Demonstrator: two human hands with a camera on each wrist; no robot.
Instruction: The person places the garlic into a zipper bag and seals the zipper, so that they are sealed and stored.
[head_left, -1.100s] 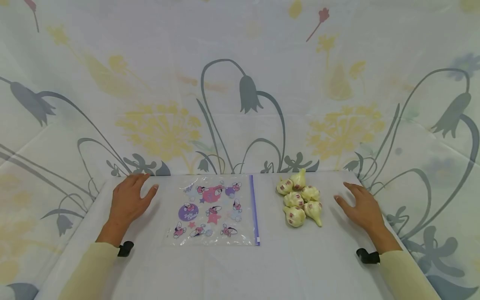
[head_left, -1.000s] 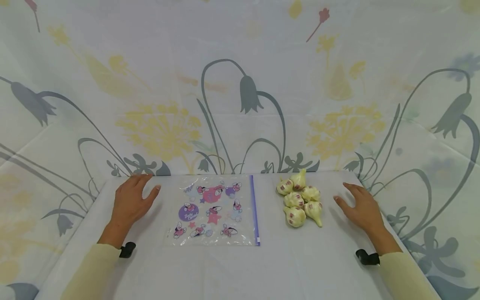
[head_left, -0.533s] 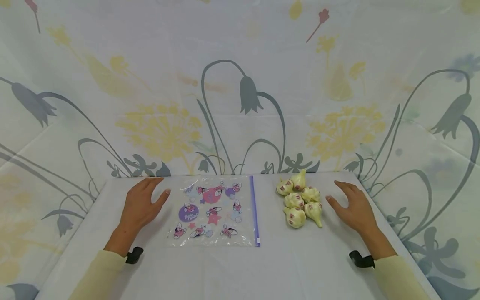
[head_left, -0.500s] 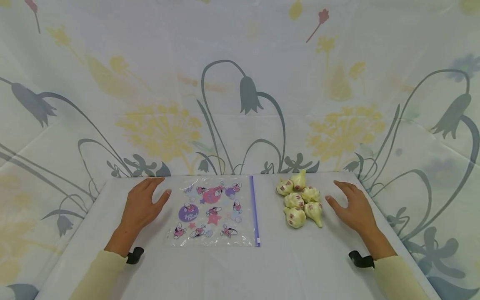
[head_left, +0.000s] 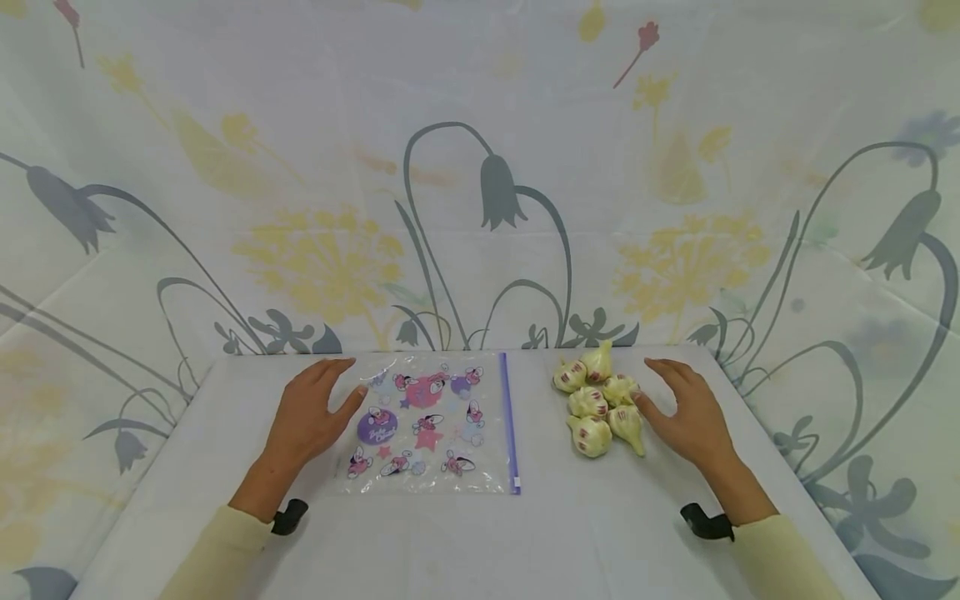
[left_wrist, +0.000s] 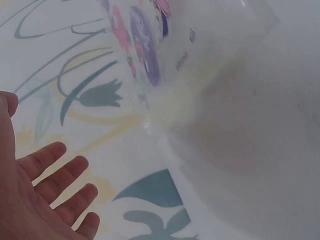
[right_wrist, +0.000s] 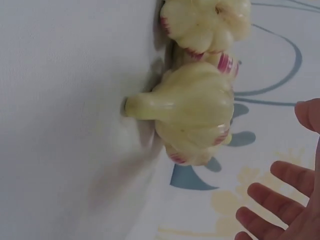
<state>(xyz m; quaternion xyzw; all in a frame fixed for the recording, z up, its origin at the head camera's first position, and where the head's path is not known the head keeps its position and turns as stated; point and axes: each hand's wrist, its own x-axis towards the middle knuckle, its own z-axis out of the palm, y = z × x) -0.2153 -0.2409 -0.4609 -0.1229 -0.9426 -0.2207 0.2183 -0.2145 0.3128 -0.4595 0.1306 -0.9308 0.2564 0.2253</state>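
A clear zip bag [head_left: 480, 454] printed with pink and purple cartoon figures lies flat left of centre, its purple slider strip along the right side. My left hand [head_left: 307, 417] hovers at the bag's left edge, thumb apart from relaxed fingers, holding nothing. Several garlic bulbs [head_left: 588, 402] with purple-red streaks sit in a cluster right of the bag. Beside their right side is my right hand [head_left: 690, 417], its thumb tip overlapping a bulb's edge in the head view. In the right wrist view a gap shows between the fingers [right_wrist: 272, 205] and the nearest garlic bulb [right_wrist: 192, 105].
A white cloth covers the table [head_left: 480, 550]. Behind it stands a pale backdrop [head_left: 525, 258] printed with grey-green and yellow flowers. Black wrist cameras [head_left: 705, 522] sit at both cuffs.
My left hand has moved right to the bag's edge. My right hand has moved left toward the garlic bulbs. Bag and bulbs stay put.
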